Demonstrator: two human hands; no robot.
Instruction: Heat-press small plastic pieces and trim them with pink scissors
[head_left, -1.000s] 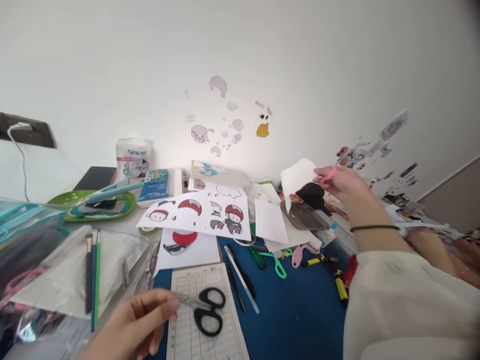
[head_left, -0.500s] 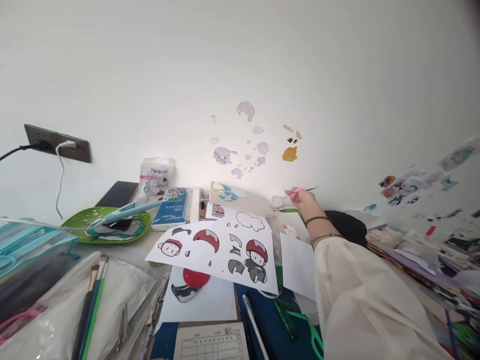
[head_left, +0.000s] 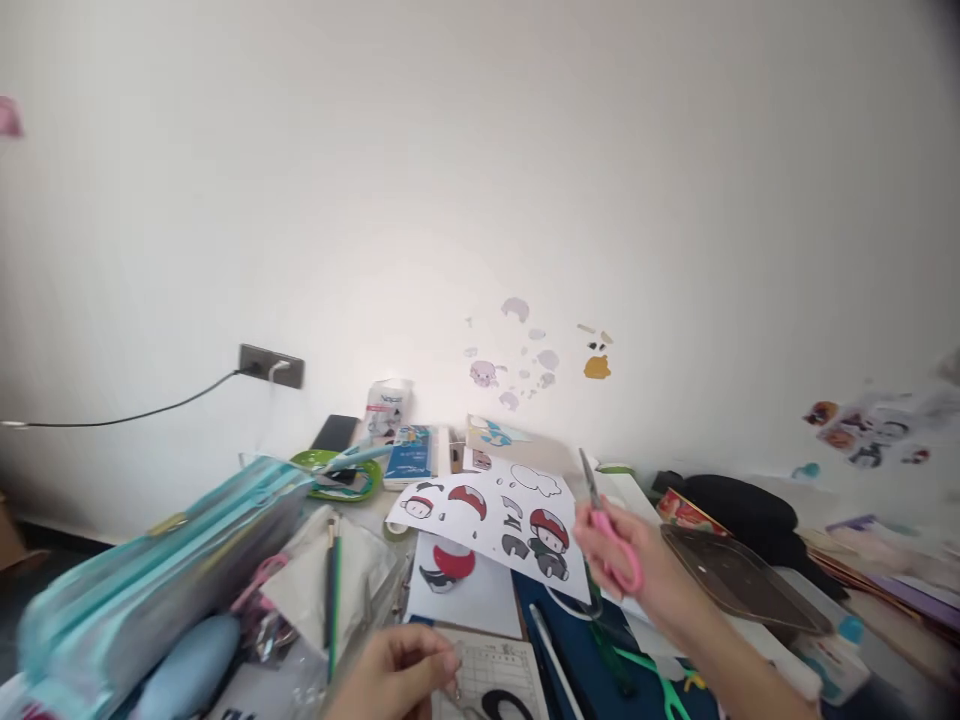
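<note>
Now: left hand [head_left: 405, 668] back in view, thumb and fingers pinched narrow on the blades of the black-handled scissors [head_left: 501, 697], above a lined sheet [head_left: 496, 652]. Beyond it, the printed sheet [head_left: 489, 522] ends just beside the right hand [head_left: 646, 545], which has drawn back from the wall [head_left: 375, 200], curled around the pink scissors [head_left: 628, 558], blades upward. Consequently both pairs seem near each other. Margins: paintbrushes [head_left: 335, 600] crowd the left hand's outer side; air separates the hands; brown-tinted case [head_left: 739, 585] lies right of the right hand.

Looks like an indoor craft desk [head_left: 585, 675], judging by scissors [head_left: 589, 480], paintbrushes [head_left: 328, 590], a printed sheet [head_left: 487, 512] and paper cutouts [head_left: 598, 368] stuck to the wall [head_left: 420, 200] behind.
</note>
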